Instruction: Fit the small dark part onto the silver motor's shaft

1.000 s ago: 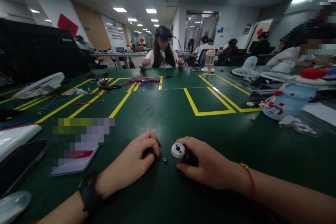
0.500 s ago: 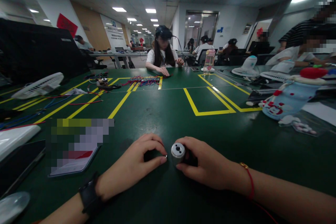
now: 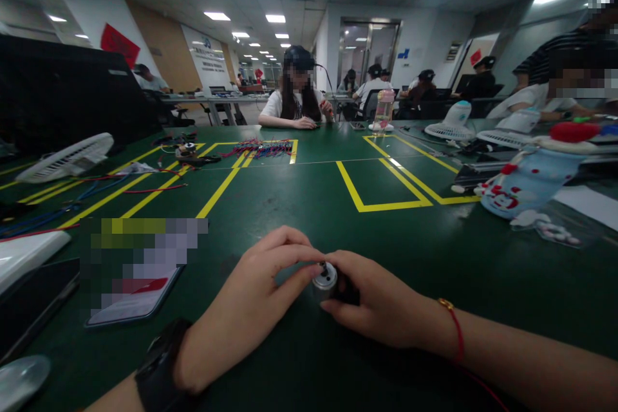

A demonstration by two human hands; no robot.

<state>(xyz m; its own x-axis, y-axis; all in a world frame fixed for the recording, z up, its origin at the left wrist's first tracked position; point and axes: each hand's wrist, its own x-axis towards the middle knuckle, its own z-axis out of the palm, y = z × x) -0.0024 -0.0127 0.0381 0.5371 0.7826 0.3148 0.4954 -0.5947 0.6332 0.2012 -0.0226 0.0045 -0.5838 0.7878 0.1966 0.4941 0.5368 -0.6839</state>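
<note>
My right hand [image 3: 374, 296] is wrapped round a short silver metal cylinder, which looks like a small motor [image 3: 325, 282]. It stands upright, its round end face turned up, with small dark holes in that face. My left hand [image 3: 268, 290] is closed in a pinch, thumb and forefinger tips right at the top of the motor. Between those tips is a tiny metal piece [image 3: 322, 264], mostly covered by the fingers. Whether it sits in a hole or only touches the face, I cannot tell.
A phone-like slab [image 3: 140, 299] lies left of my hands, near a computer mouse [image 3: 24, 376]. Coloured wires [image 3: 263, 148] lie farther off by yellow tape. A blue tumbler [image 3: 528, 183] stands at right. Across the green table [image 3: 284, 196] a person [image 3: 297, 103] sits.
My left hand has moved right and slightly up, bringing the tiny metal piece from beside the motor onto its top. My right hand keeps its hold, nearly still.
</note>
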